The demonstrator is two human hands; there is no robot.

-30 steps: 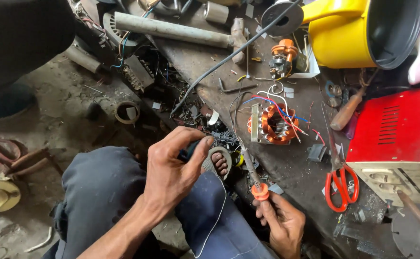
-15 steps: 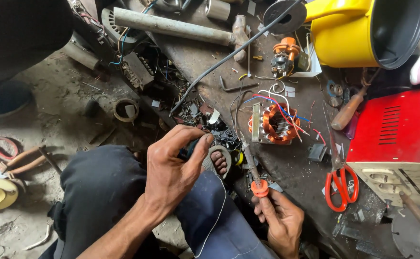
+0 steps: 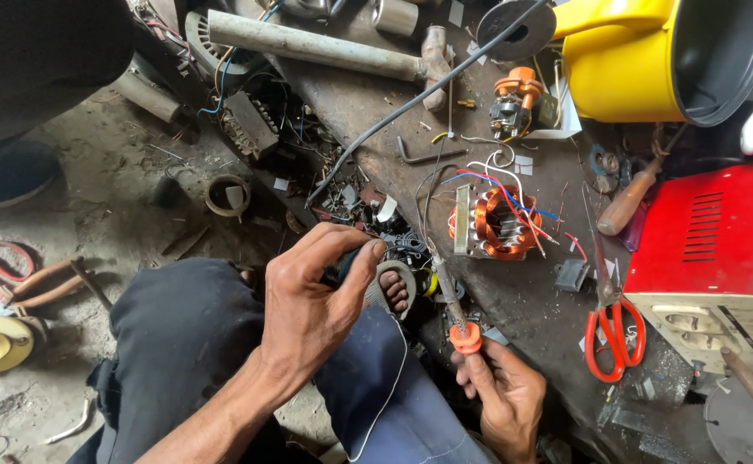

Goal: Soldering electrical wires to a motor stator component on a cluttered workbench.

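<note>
In the head view, two hands work over the person's lap at the near edge of a dark, cluttered tabletop. The left hand is curled, its thumb and fingers pinched round a small dark part that its own fingers mostly hide; a thin white wire hangs from this hand down across the dark blue trouser leg, though just where it starts cannot be made out. The right hand is closed on the bottom of one soldering iron, gripping it just below its orange collar, with the thin shaft slanting up and away towards the tabletop. Just beyond the iron lies one copper-wound coil with red, blue and white leads trailing from it. One pair of red-handled scissors lies to the right, beside one red box that is cut off by the frame's right edge. One wooden-handled tool lies just above the scissors, its working end lost in the clutter. One yellow bucket lies tipped on its side at the top, partly out of frame. One long grey pipe runs across the upper tabletop. One small orange and black part sits near the bucket. On the floor at far left, the handles of one pair of pliers show, their jaws hard to make out.
</note>
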